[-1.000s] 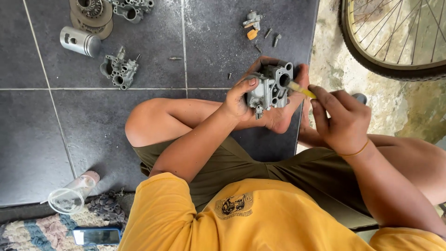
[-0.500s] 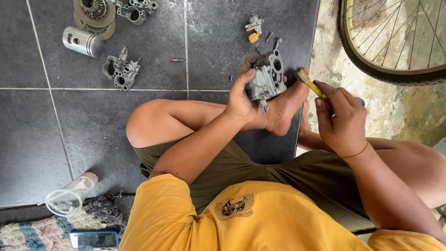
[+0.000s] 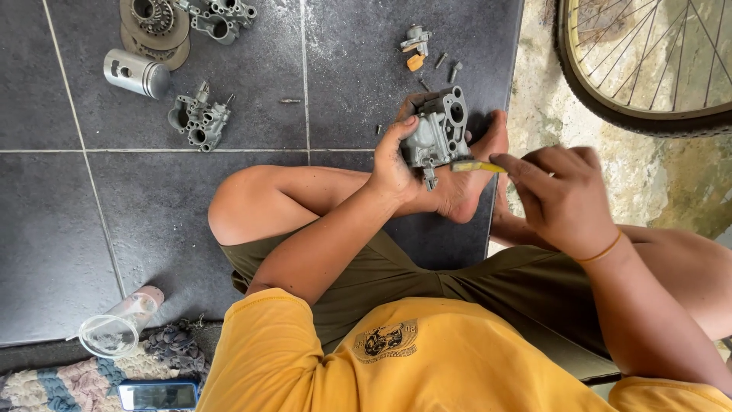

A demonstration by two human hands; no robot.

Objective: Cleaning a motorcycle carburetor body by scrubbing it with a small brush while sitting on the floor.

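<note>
The grey metal carburettor body [image 3: 438, 133] sits just above centre of the frame, clamped in the left hand [image 3: 395, 164], over a bare foot [image 3: 473, 179]. The right hand [image 3: 560, 194], at centre right, pinches a yellow-handled tool [image 3: 476, 165] whose tip meets the body's lower edge. On the dark tiled floor [image 3: 69, 229], upper left, lie a piston [image 3: 137, 73] and another grey casting [image 3: 200, 120]; a bicycle wheel [image 3: 648, 61] fills the upper right.

A dull grey metal carburettor body [image 3: 438, 131] above dark grey floor tiles [image 3: 69, 229] (pale grout lines), a yellow-handled tool [image 3: 476, 165], a mustard-yellow shirt [image 3: 427, 366], olive shorts [image 3: 396, 278] and a striped multicoloured rug [image 3: 53, 385].
</note>
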